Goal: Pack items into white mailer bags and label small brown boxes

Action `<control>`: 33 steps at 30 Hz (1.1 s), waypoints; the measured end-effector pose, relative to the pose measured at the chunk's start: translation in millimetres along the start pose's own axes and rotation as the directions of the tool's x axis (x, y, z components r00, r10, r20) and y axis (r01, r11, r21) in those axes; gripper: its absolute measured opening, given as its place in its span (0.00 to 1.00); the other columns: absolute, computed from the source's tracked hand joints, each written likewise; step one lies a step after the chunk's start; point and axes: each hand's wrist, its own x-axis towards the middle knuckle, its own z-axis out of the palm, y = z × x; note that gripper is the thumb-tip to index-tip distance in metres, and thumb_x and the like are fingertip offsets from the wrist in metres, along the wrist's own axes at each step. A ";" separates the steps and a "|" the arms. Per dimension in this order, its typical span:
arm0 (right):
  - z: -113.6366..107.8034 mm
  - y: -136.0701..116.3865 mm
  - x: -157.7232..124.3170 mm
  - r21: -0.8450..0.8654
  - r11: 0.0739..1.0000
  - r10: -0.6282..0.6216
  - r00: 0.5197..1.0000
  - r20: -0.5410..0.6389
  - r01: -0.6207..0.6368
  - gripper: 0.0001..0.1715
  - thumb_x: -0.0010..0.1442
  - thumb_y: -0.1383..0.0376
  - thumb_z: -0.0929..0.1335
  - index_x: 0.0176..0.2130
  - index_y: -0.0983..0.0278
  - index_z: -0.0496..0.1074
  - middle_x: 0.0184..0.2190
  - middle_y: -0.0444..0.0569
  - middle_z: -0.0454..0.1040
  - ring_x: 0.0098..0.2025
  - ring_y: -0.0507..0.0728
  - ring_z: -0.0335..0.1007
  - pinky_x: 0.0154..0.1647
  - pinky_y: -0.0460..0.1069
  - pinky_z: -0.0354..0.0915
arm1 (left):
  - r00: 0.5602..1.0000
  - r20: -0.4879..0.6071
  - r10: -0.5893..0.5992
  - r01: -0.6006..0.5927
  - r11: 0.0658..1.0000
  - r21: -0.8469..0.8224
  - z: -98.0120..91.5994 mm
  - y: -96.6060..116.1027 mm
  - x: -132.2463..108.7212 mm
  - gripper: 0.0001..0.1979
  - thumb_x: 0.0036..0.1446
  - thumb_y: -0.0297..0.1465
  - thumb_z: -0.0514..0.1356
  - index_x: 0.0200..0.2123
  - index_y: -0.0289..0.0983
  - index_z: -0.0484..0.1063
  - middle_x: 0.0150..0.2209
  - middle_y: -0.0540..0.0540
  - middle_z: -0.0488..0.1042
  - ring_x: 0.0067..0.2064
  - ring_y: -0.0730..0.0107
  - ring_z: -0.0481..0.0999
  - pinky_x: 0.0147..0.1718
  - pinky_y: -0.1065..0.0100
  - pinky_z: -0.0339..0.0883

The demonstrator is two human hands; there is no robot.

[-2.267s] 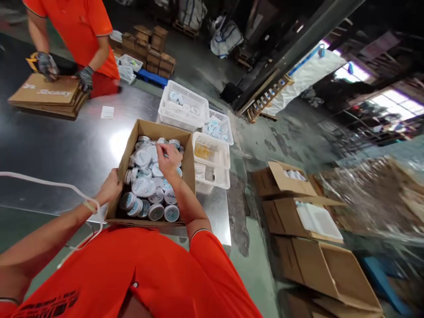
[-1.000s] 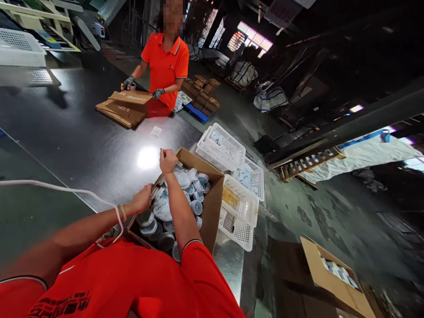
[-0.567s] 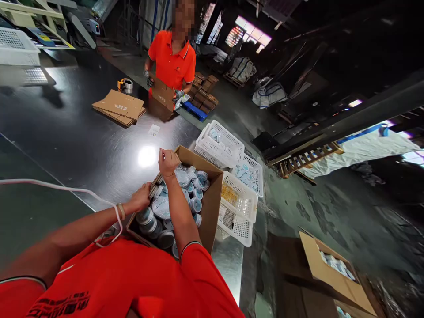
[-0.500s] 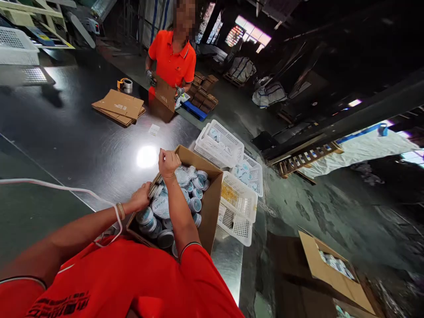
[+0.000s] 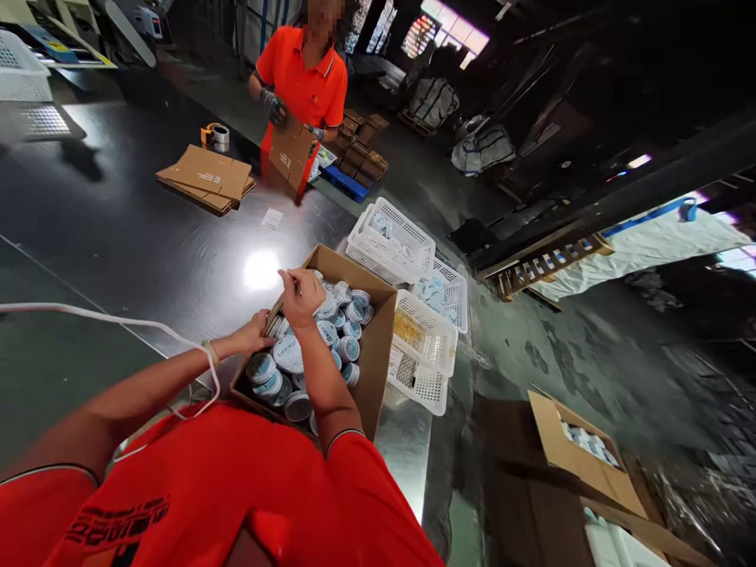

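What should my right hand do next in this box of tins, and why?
I'd probably lower your right hand onto the round tins in the cardboard box: its fingers are pinched just above them, and your left hand already seems occupied at the box's edge.

The camera sits on the person's head and looks forward and down. It is very near the right hand (image 5: 302, 299) and the cardboard box (image 5: 378, 354), and far from the co-worker (image 5: 301, 87).

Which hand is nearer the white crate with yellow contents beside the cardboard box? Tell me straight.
Right hand, above the tins in the cardboard box, is nearer the white crate. Left hand, at the box's left edge, is farther away.
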 end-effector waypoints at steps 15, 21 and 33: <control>-27.0 -56.1 -19.6 0.389 0.550 0.575 0.673 0.465 -0.739 0.34 0.52 0.43 0.85 0.24 0.60 0.69 0.20 0.37 0.69 0.24 0.50 0.62 0.26 0.47 0.61 | 0.877 -0.398 0.269 -0.470 0.648 -0.599 -66.1 60.3 -57.2 0.28 0.47 0.49 0.86 0.39 0.36 0.83 0.37 0.47 0.81 0.39 0.64 0.80 0.42 0.63 0.77; -29.6 -57.2 -16.3 0.413 0.489 0.563 0.640 0.523 -0.768 0.34 0.46 0.45 0.86 0.23 0.59 0.68 0.19 0.37 0.69 0.24 0.49 0.61 0.27 0.47 0.60 | 0.836 -0.472 0.281 -0.538 0.591 -0.601 -63.8 60.6 -59.8 0.27 0.44 0.44 0.89 0.35 0.36 0.82 0.34 0.48 0.79 0.36 0.68 0.77 0.38 0.66 0.75; -24.1 -41.7 -25.3 0.437 0.584 0.474 0.724 0.501 -0.684 0.29 0.51 0.49 0.86 0.24 0.59 0.70 0.22 0.38 0.67 0.27 0.51 0.60 0.29 0.48 0.60 | 0.779 -0.488 0.394 -0.623 0.583 -0.522 -66.6 63.8 -61.8 0.22 0.48 0.42 0.88 0.32 0.37 0.83 0.33 0.47 0.78 0.33 0.70 0.72 0.34 0.68 0.69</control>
